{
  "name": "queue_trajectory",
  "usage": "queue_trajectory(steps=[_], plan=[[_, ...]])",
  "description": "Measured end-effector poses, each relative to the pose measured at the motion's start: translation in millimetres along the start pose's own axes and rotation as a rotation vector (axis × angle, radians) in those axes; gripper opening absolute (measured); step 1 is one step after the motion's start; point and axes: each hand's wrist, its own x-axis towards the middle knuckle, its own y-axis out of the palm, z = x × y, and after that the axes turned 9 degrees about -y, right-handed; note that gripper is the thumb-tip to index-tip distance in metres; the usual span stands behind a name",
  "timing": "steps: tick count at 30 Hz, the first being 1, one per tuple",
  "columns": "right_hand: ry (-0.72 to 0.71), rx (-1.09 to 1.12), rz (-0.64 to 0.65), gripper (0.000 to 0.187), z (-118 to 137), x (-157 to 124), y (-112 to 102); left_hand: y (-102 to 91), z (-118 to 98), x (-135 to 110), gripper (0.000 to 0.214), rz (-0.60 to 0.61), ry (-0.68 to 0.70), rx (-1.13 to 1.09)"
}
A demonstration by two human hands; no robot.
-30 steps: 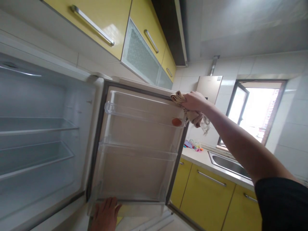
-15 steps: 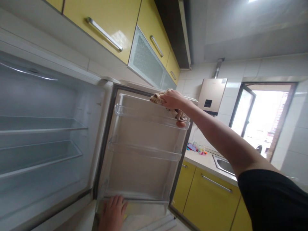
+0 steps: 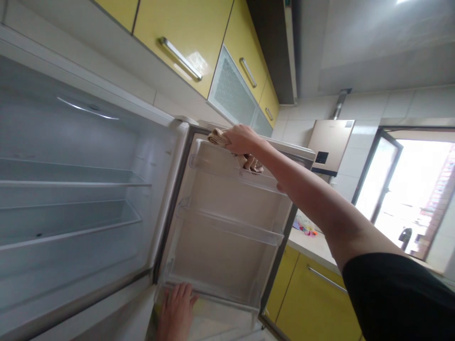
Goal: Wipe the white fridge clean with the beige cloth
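Note:
My right hand (image 3: 243, 139) is closed on a beige-brown cloth (image 3: 250, 162), pressing it to the top edge of the open refrigerator door (image 3: 227, 255). Part of the cloth hangs down to the top clear door shelf (image 3: 231, 177). A rounded brownish thing in that shelf is mostly hidden behind my right forearm. Low on the door, my left hand (image 3: 177, 308) rests with its fingers stretched out against the bottom shelf's edge, thumb apart. Lower down, a middle clear shelf (image 3: 231, 227) crosses the door.
To the left, the refrigerator's interior (image 3: 88, 137) shows glass shelves (image 3: 74, 175). Yellow wall cabinets (image 3: 185, 28) hang above the door. Right of the door are a counter (image 3: 316, 246) with colourful items (image 3: 305, 230), yellow base cabinets (image 3: 316, 298), a water heater (image 3: 330, 147) and an open window (image 3: 380, 170).
My right hand and the cloth have slid left along the door's top edge, towards the hinge side. My left hand stays low on the door. The view has shifted left.

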Motion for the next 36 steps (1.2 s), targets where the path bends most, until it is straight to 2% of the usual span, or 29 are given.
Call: queue_trajectory(steps=[11, 16, 20, 26, 31, 36], plan=[[-0.097, 0.087, -0.092, 0.033, 38.7, 66.0, -10.0, 7.1, 4.3, -3.7, 0.031, -0.039, -0.015, 0.039], [-0.109, 0.123, -0.154, 0.033, 48.2, 82.5, -6.6, 16.8, 8.2, -4.6, 0.034, -0.05, -0.008, 0.054], [-0.099, 0.135, -0.186, 0.036, 49.5, 78.5, -4.9, 21.5, 10.7, -4.1, 0.033, -0.076, -0.012, 0.076], [-0.053, 0.16, -0.069, 0.039, 41.1, 64.6, -16.4, 22.8, 16.4, -3.3, 0.033, -0.092, 0.008, 0.074], [-0.006, 0.151, -0.012, 0.041, 22.7, 50.6, -17.7, 24.0, 15.7, -1.7, 0.032, -0.085, -0.009, 0.07], [0.018, 0.149, 0.047, 0.042, -3.2, 23.2, -17.1, 23.6, 14.3, -1.7, 0.033, -0.051, -0.014, 0.085]])
